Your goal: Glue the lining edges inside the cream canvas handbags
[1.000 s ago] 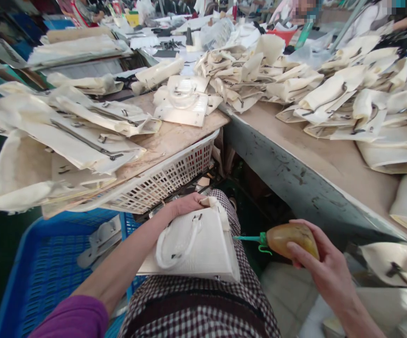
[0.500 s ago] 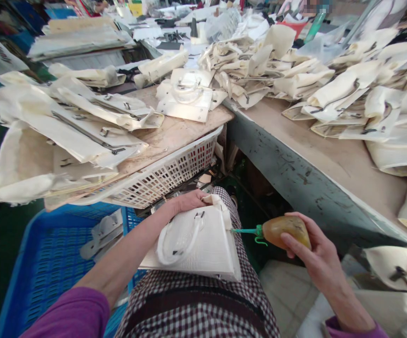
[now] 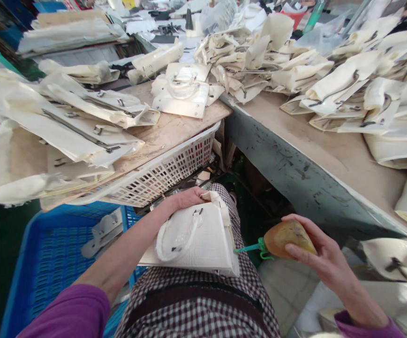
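Note:
A cream handbag (image 3: 208, 237) with a looped handle (image 3: 175, 249) in clear wrap lies across my lap, over a checked apron (image 3: 175, 310). My left hand (image 3: 189, 198) grips the bag's far top edge; some of its fingers are hidden behind the folded material. In my right hand (image 3: 316, 256) is a squeeze glue bottle (image 3: 286, 238), amber and stained, with a thin green nozzle (image 3: 248, 248). The bottle is tilted sideways, and the nozzle tip meets the bag's right side edge, low down.
Stacks of unfinished cream bags lie on the left board (image 3: 175, 134) and along the right bench (image 3: 277, 117). Beneath the board is a white basket (image 3: 154, 185). A blue crate (image 3: 48, 263) holding pale pieces stands at lower left. More bag parts (image 3: 389, 258) lie at lower right.
The glue bottle's nozzle has slid down the bag's right edge, nearer to my body, and now tilts slightly differently. My left hand keeps its grip on the bag.

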Available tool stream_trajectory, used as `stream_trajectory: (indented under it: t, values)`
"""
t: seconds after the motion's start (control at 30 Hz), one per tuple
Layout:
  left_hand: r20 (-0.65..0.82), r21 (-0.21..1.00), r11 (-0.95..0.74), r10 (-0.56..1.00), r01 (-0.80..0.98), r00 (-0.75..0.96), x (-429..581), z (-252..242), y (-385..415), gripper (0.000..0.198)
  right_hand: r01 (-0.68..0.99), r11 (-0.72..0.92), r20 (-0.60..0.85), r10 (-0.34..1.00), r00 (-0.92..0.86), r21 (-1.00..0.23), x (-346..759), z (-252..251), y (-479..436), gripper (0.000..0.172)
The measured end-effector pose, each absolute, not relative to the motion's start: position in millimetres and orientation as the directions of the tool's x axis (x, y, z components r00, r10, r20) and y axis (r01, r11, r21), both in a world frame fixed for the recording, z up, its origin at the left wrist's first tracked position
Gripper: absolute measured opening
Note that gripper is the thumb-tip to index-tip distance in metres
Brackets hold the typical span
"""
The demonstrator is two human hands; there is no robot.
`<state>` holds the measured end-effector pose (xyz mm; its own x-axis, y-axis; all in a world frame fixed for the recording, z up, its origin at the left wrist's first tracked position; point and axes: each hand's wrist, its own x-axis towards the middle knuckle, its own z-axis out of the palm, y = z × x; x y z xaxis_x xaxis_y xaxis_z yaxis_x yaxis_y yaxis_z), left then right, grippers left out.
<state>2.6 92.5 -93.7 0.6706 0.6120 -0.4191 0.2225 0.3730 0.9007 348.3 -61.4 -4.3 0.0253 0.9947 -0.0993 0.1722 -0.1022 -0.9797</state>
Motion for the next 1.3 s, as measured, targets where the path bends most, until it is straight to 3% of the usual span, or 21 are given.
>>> stream_trajectory:
  t: [0.3, 0.67, 0.83, 1.03, 1.3]
  values:
    - [-0.427, 0.899, 0.363, 0.606, 0.244, 0.671, 6, -93, 92, 0.036, 0.168, -0.115, -0.103, 0.992, 0.076, -0.979, 343, -20, -57, 0.046]
    - [-0.405, 0.91, 0.342, 0.613, 0.234, 0.679, 5, -97, 93, 0.034, 0.166, -0.21, -0.233, 0.963, -0.134, -0.964, 355, -8, -65, 0.04]
    - [-0.402, 0.91, 0.348, 0.61, 0.226, 0.682, 5, -96, 93, 0.034, 0.185, -0.171, -0.175, 0.985, -0.001, -0.968, 352, -8, -65, 0.041]
    - [-0.415, 0.903, 0.364, 0.605, 0.227, 0.679, 6, -94, 91, 0.032, 0.191, -0.133, -0.16, 0.978, -0.133, -0.973, 352, 2, -64, 0.038]
    - [-0.435, 0.893, 0.384, 0.607, 0.234, 0.665, 6, -91, 91, 0.034, 0.189, 0.002, -0.013, 0.997, -0.08, -0.982, 348, -10, -60, 0.046]
